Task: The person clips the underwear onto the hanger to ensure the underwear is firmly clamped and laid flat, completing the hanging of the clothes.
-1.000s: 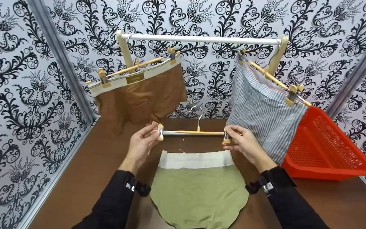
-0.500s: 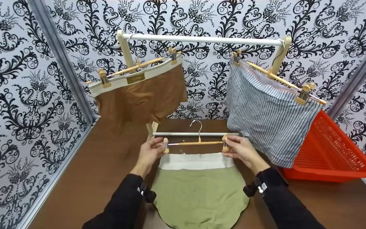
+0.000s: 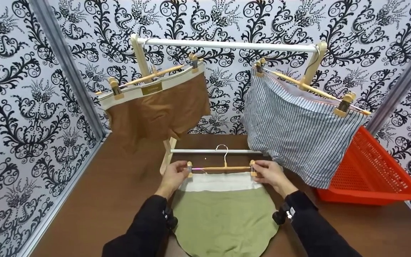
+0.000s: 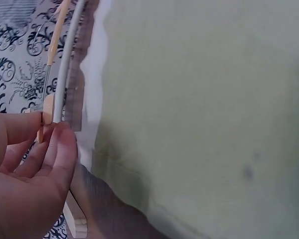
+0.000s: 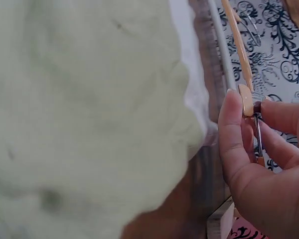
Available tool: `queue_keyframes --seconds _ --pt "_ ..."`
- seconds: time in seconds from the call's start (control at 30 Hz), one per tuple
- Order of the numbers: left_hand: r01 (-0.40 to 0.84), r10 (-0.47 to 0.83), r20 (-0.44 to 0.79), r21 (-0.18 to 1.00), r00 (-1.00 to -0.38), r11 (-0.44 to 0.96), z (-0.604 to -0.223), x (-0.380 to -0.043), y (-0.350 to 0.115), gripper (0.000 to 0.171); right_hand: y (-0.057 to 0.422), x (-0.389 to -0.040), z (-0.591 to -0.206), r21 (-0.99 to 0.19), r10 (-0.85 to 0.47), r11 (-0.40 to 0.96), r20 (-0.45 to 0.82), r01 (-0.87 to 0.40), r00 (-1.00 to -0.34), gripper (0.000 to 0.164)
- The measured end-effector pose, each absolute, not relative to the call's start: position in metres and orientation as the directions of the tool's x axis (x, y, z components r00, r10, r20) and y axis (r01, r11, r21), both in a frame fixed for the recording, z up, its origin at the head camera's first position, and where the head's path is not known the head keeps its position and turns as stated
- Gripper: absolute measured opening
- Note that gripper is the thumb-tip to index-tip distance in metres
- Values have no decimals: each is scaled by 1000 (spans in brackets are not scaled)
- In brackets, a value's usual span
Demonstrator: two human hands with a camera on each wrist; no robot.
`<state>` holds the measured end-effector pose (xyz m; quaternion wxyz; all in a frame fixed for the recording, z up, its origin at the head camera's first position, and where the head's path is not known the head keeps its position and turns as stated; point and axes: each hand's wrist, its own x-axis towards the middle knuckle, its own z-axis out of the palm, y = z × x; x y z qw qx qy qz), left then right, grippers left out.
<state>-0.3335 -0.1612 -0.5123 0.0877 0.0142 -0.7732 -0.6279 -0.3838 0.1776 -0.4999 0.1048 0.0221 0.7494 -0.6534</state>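
Note:
A clip hanger with a thin wooden bar and metal hook spans both hands. My left hand pinches its left clip between thumb and fingers. At the other end, my right hand pinches the right clip. Green underwear with a wide white waistband lies flat on the table, below the hanger. The clips' tips reach the waistband's top edge in the head view; whether cloth is between them cannot be seen. In both wrist views the clips appear apart from the cloth.
A rack with a white rod stands behind. Brown underwear hangs at its left on a clip hanger, striped underwear at its right. A red basket sits on the brown table at right. Patterned walls enclose the back and left.
Both hands have brought the clip hanger down and toward me, from above the rack's lower rod to the waistband's top edge. The striped underwear on the rack has swung round.

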Motion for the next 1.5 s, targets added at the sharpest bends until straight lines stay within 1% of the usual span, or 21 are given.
queue_keyframes --seconds 0.1,0.2,0.3,0.47,0.63,0.77,0.9,1.17,1.37,1.5 --pt "119 -120 163 943 -979 311 -513 -336 -160 28 176 -384 -505 -976 -109 165 -161 142 -981 39" --pt "123 -113 184 904 -976 410 -512 -338 -159 25 173 -384 -509 -976 -112 188 -131 109 -985 34" --pt "114 -105 182 879 -978 464 -511 -337 -158 24 172 -383 -513 -973 -103 219 -94 70 -990 32" --pt "86 -117 162 869 -980 488 -514 -336 -155 24 171 -383 -516 -946 -121 324 -30 -10 -992 34" --pt "80 -135 168 863 -977 499 -516 -338 -152 23 171 -383 -517 -894 -161 435 42 -109 -986 45" --pt "84 -136 179 853 -974 516 -516 -339 -149 21 172 -383 -517 -802 -195 556 129 -218 -972 51" --pt "90 -133 182 855 -974 512 -514 -340 -147 21 174 -382 -516 -704 -208 648 204 -291 -957 51" --pt "88 -152 195 846 -969 525 -517 -345 -139 23 180 -380 -515 -592 -212 740 244 -319 -946 51" --pt "123 -142 232 836 -962 534 -522 -350 -135 16 184 -378 -512 -562 -191 769 253 -305 -948 48" --pt "131 -152 250 830 -956 542 -524 -351 -134 17 183 -376 -510 -534 -183 790 264 -301 -947 47"
